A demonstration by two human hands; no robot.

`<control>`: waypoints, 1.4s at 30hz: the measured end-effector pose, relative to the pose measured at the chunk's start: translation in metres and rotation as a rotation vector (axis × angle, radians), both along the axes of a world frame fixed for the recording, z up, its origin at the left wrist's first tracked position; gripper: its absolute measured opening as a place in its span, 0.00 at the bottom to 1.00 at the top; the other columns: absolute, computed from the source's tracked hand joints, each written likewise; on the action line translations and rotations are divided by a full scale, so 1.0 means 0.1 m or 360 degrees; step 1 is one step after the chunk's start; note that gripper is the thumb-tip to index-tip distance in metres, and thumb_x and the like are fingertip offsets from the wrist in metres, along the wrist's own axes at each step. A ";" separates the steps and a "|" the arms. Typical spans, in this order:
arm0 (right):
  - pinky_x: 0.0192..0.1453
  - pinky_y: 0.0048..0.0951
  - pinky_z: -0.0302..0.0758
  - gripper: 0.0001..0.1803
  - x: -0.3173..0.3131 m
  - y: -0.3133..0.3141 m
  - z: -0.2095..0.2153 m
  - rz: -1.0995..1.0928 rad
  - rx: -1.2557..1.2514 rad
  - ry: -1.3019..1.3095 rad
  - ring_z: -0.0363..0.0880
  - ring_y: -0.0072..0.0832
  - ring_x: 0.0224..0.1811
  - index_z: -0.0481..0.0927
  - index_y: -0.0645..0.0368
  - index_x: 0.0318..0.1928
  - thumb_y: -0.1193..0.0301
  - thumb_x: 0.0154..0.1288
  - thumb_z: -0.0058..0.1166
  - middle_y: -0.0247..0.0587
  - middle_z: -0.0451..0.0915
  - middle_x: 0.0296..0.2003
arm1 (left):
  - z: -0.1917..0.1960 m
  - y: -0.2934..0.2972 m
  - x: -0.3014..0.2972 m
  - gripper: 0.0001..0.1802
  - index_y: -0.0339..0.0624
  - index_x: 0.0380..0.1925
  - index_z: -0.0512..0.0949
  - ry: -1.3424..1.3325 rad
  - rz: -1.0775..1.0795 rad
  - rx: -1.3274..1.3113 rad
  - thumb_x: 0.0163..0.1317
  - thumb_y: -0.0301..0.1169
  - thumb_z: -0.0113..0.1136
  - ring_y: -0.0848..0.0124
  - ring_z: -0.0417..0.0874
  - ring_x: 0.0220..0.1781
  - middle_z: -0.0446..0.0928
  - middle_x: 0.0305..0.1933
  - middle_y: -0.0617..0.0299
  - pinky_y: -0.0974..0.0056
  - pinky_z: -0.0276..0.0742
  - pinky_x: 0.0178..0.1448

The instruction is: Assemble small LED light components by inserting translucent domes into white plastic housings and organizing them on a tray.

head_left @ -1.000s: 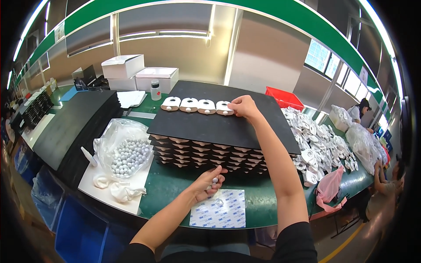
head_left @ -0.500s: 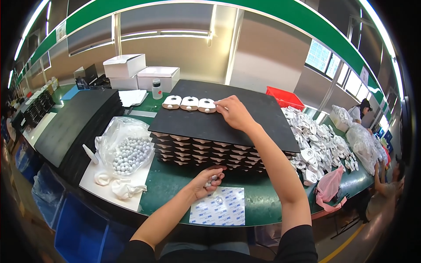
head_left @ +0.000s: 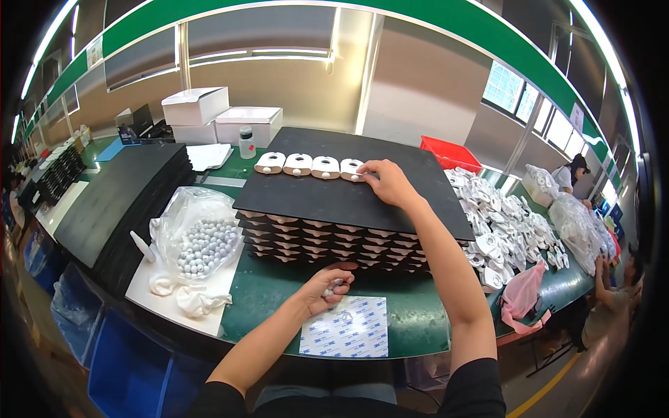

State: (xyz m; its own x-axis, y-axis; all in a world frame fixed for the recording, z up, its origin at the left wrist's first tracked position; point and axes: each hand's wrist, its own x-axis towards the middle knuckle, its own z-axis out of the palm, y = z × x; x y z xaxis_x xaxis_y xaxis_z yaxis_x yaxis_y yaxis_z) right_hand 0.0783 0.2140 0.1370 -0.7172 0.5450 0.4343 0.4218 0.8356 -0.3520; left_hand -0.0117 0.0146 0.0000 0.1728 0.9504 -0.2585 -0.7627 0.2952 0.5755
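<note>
A row of several white plastic pieces [head_left: 298, 164], each with a dark oval hole and a small ball at its front, lies along the left part of a black board [head_left: 306, 202]. At the row's right end, the fingers of my right hand [head_left: 387, 182] pinch the last white piece [head_left: 350, 167]. My left hand [head_left: 323, 290] is low in front of the stacked boards [head_left: 327, 245], its curled fingers holding several small grey-white balls [head_left: 333, 288]. Below it on the green table is a sheet with blue print [head_left: 346, 327].
A clear bag of balls [head_left: 206, 244] rests on a white board at left, beside stacked black boards [head_left: 118, 202]. A heap of white pieces [head_left: 505, 226], a pink bag [head_left: 521, 301] and a red bin [head_left: 449, 153] stand right. White boxes [head_left: 195, 106] and a bottle [head_left: 247, 142] are behind.
My right hand has shifted a little to the right, and another white piece now shows at the row's end under its fingers. The left hand keeps its balls, nearly still.
</note>
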 end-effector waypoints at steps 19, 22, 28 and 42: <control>0.45 0.32 0.71 0.10 -0.63 -0.17 0.20 0.0068 -0.0205 -0.0136 0.76 0.38 0.39 0.81 0.61 0.37 0.71 0.55 0.54 0.48 0.80 0.33 | -0.04 0.01 -0.01 0.16 0.39 0.44 0.68 -0.0028 -0.0014 0.0000 0.54 0.24 0.54 0.81 0.62 0.19 0.69 0.27 0.63 0.79 0.53 0.14; 0.47 0.30 0.70 0.11 -0.59 -0.19 0.21 0.0114 -0.0243 -0.0117 0.77 0.38 0.40 0.80 0.61 0.41 0.74 0.57 0.50 0.49 0.80 0.37 | -0.04 -0.01 -0.02 0.19 0.37 0.47 0.66 -0.0037 -0.0008 -0.0002 0.54 0.22 0.53 0.80 0.62 0.19 0.70 0.28 0.60 0.79 0.53 0.14; 0.44 0.23 0.70 0.13 0.02 -0.40 0.37 0.0262 -0.0162 0.0611 0.77 0.24 0.38 0.76 0.63 0.46 0.75 0.60 0.47 0.43 0.81 0.34 | -0.03 0.00 -0.01 0.18 0.38 0.46 0.67 -0.0091 -0.0022 0.0000 0.52 0.21 0.50 0.81 0.63 0.20 0.70 0.30 0.62 0.79 0.53 0.15; 0.39 0.27 0.69 0.15 2.43 -0.93 -0.79 -0.0824 0.0094 0.0445 0.73 0.30 0.36 0.74 0.62 0.44 0.75 0.54 0.55 0.41 0.75 0.34 | 0.02 -0.02 0.04 0.16 0.42 0.39 0.66 0.0157 -0.0052 0.0112 0.64 0.43 0.48 0.82 0.57 0.17 0.66 0.21 0.66 0.78 0.47 0.14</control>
State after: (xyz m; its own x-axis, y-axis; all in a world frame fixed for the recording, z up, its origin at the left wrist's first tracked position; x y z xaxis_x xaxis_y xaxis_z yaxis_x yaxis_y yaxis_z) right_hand 0.3215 0.1210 0.0579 -0.2182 0.7626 0.6089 0.6777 0.5674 -0.4677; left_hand -0.0081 0.0130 0.0023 0.1809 0.9612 -0.2084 -0.6920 0.2750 0.6674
